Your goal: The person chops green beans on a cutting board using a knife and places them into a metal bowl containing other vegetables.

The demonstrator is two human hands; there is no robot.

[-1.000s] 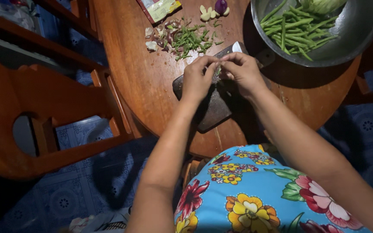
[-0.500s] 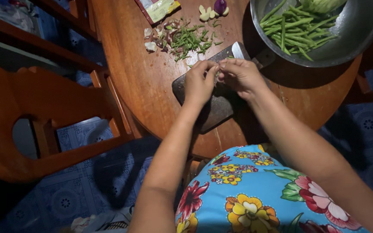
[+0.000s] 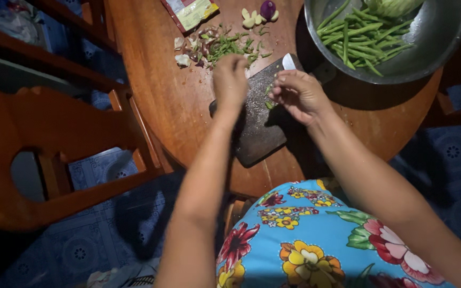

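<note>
1. Left hand (image 3: 230, 80): curled loosely, knuckles up, at the 11 o'clock edge of the dark rectangular wooden cutting board (image 3: 260, 125); any contents are hidden.
2. Right hand (image 3: 300, 95): fingertips pinch a small green bean piece (image 3: 269, 101) over the board centre.
3. Keep fingers clear of the knife blade (image 3: 288, 62) at 12 o'clock.
4. Steel bowl of green beans (image 3: 438, 50) sits at 2 o'clock on the round wooden tabletop (image 3: 180, 106).
</note>
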